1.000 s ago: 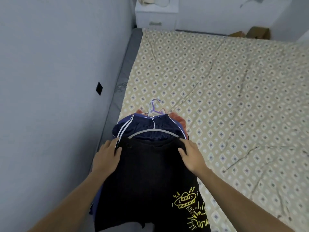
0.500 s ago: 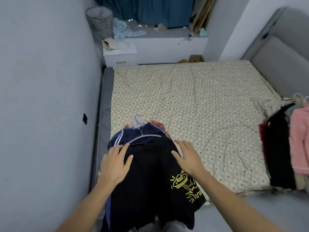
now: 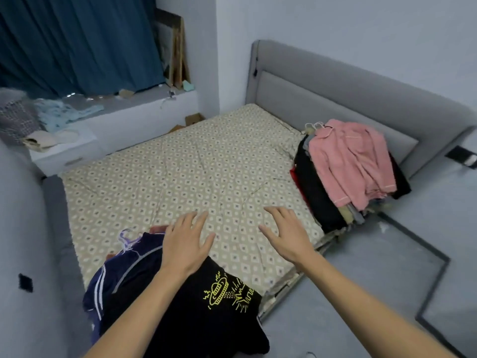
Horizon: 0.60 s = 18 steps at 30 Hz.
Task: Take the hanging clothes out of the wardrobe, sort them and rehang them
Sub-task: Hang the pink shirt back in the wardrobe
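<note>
Both hands are hovering released, fingers spread, over the bed (image 3: 180,164): left hand (image 3: 186,241) above the black shorts (image 3: 196,313) lying at the bed's near corner, right hand (image 3: 286,233) beside it; the pink-topped pile (image 3: 351,161) is waiting by the bed's headboard, likely for sorting.

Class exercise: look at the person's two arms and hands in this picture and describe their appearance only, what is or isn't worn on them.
Both forearms are bare up to the picture's lower edge, with no sleeves in sight. The left hand and the right hand wear no gloves, and no watch, ring or bracelet shows on either wrist or on the fingers.
</note>
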Tool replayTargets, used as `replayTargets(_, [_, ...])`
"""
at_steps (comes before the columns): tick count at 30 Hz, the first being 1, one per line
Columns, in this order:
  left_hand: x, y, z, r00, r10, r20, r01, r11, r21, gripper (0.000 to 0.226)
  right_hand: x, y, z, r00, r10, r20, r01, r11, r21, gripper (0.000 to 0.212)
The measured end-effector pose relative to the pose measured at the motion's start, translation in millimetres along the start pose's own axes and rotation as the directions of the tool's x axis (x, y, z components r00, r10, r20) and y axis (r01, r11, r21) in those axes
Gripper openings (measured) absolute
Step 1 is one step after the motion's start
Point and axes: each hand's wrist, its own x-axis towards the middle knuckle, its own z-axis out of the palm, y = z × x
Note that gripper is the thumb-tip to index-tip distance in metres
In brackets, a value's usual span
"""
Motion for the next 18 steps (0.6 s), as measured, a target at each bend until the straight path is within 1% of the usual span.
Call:
replayTargets(5, [75.3,118.0,24.5,0.994,0.109,-0.011,-0.109,0.993,-0.046,0.073,-4.0,102.0,-65.1,0.992,0.093,-0.082,-0.095,0.995,-0.022,0.063])
replayTargets(8, [114.3,192.3,44.7,0.989,0.146,-0.013,-0.146,0.987,-0.066,0.071,-0.1,169.1,-103.4,0.986,0.135,-0.102,-0.138,0.99,-0.022,0.068])
replayTargets(11, [147.8,261.0,61.9,0.984,0.176,-0.003,-0.176,0.979,-0.1,0.07,1.7,232.0,-140.9,0.971,0.206,-0.121,-0.206,0.978,0.016,0.075])
replayTargets(15, [190.5,337.4,85.0,0.978,0.209,0.026,-0.205,0.972,-0.118,0.07,11.8,306.3,-180.1,0.95,0.285,-0.126,-0.282,0.958,0.044,0.075])
replayTargets(18, [220.9,378.3,99.5,0.969,0.244,0.026,-0.239,0.964,-0.121,0.068,31.4,353.8,-197.5,0.942,0.312,-0.124,-0.307,0.95,0.055,0.078])
